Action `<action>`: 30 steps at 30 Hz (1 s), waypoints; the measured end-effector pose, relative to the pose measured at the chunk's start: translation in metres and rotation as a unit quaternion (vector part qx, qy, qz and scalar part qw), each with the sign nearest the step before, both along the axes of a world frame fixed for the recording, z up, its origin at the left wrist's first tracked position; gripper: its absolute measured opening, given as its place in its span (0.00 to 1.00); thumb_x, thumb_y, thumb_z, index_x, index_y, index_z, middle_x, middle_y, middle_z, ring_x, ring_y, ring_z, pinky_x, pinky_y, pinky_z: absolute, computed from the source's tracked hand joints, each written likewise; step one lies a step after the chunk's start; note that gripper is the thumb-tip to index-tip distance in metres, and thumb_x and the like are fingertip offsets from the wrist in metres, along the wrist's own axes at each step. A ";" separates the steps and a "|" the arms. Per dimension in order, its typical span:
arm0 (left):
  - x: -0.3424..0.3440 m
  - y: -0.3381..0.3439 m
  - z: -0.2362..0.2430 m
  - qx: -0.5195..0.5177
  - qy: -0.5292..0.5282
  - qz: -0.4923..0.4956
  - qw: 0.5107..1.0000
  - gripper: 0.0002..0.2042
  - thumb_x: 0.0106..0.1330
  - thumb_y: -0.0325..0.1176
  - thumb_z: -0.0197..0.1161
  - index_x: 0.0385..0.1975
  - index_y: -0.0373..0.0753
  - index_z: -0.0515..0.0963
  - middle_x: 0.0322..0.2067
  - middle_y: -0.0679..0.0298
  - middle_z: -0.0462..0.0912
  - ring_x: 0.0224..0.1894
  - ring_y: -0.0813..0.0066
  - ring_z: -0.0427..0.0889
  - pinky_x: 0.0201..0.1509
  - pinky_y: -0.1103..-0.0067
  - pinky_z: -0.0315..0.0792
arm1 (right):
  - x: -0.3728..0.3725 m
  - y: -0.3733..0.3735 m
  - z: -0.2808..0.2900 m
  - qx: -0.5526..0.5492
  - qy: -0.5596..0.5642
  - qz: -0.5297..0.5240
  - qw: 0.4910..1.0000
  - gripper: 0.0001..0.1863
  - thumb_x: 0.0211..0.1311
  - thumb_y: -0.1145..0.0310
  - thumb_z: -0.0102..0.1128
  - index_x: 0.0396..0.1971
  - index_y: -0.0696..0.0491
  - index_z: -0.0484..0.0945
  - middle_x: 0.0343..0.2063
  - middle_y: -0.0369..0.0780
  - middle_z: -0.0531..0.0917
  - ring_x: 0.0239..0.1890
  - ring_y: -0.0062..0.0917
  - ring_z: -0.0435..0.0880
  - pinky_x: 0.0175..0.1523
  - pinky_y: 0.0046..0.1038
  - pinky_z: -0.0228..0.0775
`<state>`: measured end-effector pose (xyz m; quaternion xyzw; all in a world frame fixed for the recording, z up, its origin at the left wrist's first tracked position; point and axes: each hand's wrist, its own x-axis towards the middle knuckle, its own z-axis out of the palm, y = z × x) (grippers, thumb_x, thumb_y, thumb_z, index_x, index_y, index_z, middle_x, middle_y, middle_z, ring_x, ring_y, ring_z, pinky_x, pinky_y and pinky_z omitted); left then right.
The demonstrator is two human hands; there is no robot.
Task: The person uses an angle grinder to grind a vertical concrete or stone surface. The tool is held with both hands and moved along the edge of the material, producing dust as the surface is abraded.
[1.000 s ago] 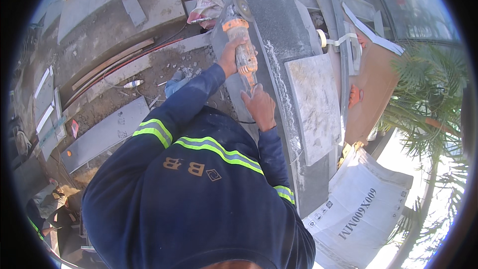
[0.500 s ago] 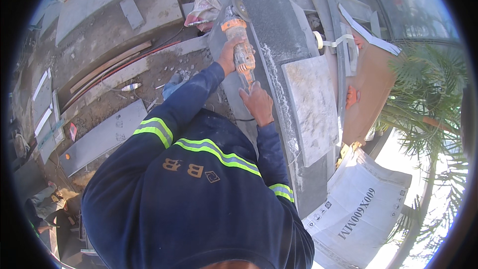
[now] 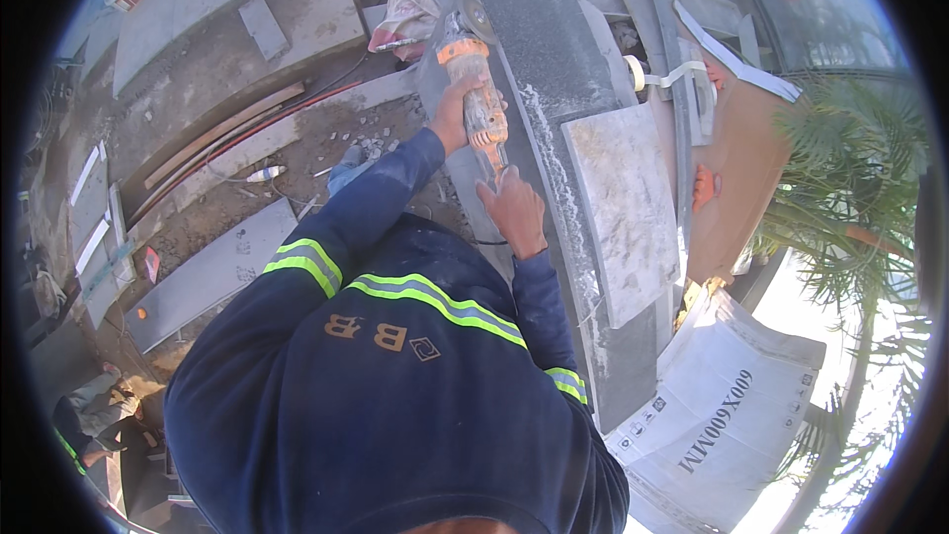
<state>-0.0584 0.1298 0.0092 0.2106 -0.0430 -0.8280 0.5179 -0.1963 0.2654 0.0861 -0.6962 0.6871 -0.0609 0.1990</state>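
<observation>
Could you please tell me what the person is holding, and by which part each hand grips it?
An orange angle grinder: the left hand grips its body near the head, and the right hand holds its rear end.

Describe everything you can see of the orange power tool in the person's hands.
The grinder is a hand-held power tool with a long orange body, dusty and worn, and a grey guarded head at its far end; the disc itself is hard to make out. It lies lengthwise along the edge of the dark stone slab, head pointing away from the person. The left hand grips its middle; the right hand holds its near end. Pale dust lines the slab beside it.
</observation>
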 end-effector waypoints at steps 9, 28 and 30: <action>-0.002 0.007 -0.004 -0.003 0.007 -0.001 1.000 0.17 0.59 0.40 0.65 0.44 0.39 0.72 0.34 0.54 0.80 0.37 0.58 0.84 0.42 0.60 0.81 | -0.003 0.008 -0.005 -0.002 0.037 0.003 0.999 0.23 0.59 0.51 0.65 0.34 0.58 0.70 0.24 0.53 0.83 0.29 0.51 0.84 0.34 0.47 0.75; -0.005 -0.017 -0.012 -0.008 0.005 -0.004 1.000 0.20 0.58 0.41 0.66 0.46 0.39 0.71 0.34 0.54 0.79 0.39 0.57 0.83 0.43 0.58 0.80 | -0.004 -0.012 -0.015 -0.045 0.030 0.011 0.999 0.23 0.57 0.52 0.66 0.34 0.57 0.70 0.23 0.52 0.83 0.29 0.49 0.84 0.34 0.47 0.75; -0.004 -0.016 -0.012 -0.012 0.006 -0.005 1.000 0.20 0.59 0.41 0.66 0.47 0.38 0.71 0.34 0.54 0.79 0.39 0.57 0.83 0.43 0.58 0.80 | -0.005 -0.011 -0.015 -0.043 0.032 0.012 0.998 0.23 0.57 0.52 0.66 0.34 0.57 0.71 0.23 0.52 0.83 0.29 0.49 0.84 0.34 0.47 0.75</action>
